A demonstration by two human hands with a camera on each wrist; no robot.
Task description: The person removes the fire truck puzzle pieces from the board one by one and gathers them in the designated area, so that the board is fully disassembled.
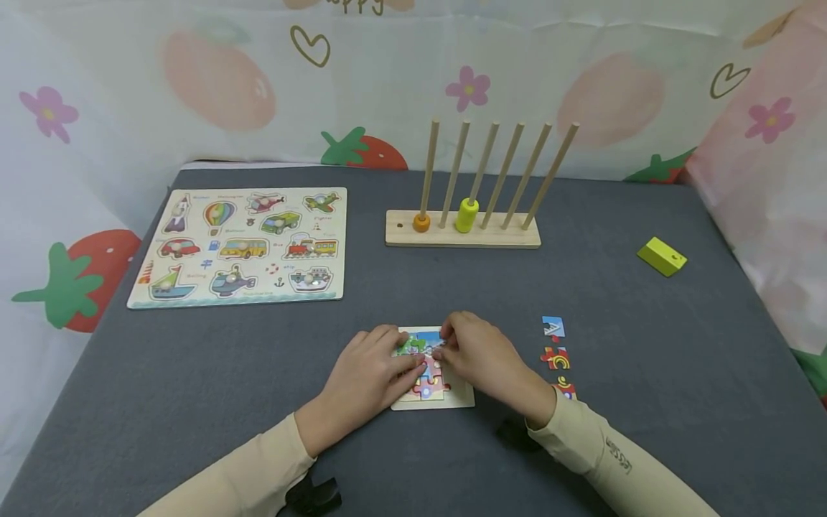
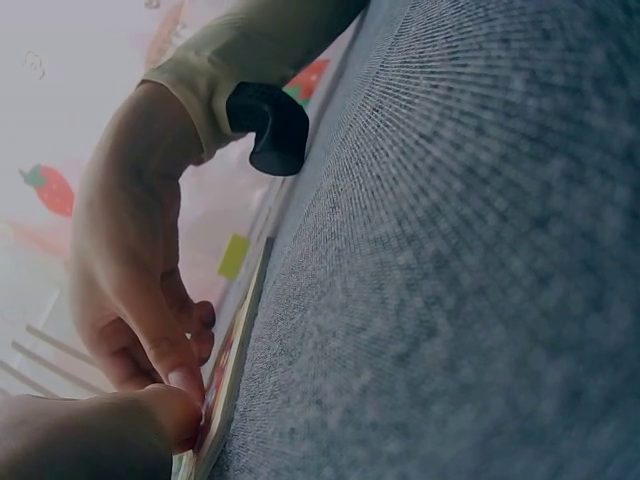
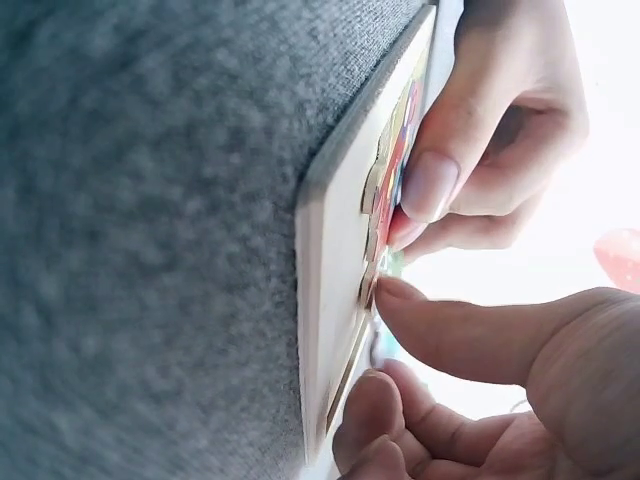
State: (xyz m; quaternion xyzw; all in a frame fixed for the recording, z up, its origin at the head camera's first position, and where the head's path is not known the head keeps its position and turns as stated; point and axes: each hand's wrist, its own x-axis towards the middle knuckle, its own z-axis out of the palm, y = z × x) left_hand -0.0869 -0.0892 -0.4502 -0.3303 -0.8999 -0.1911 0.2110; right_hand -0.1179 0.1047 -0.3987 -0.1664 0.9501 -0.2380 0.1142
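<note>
My left hand rests over the left side of a small wooden jigsaw board, its thumb and index fingertip touching the coloured pieces. My right hand is at the board's upper right. In the right wrist view, the right thumb and fingers pinch the edge of a jigsaw piece there, mostly hidden behind the fingertips. The joined pieces stand slightly proud of the pale board, with bare wood along the right side. Loose jigsaw pieces lie in a column right of the board: one blue, one red, another partly behind the right sleeve.
A large vehicle peg puzzle lies at the back left. Behind the hands stands a wooden peg rack with upright rods, one orange bead and a yellow-green stack. A yellow block sits on the grey tablecloth at right.
</note>
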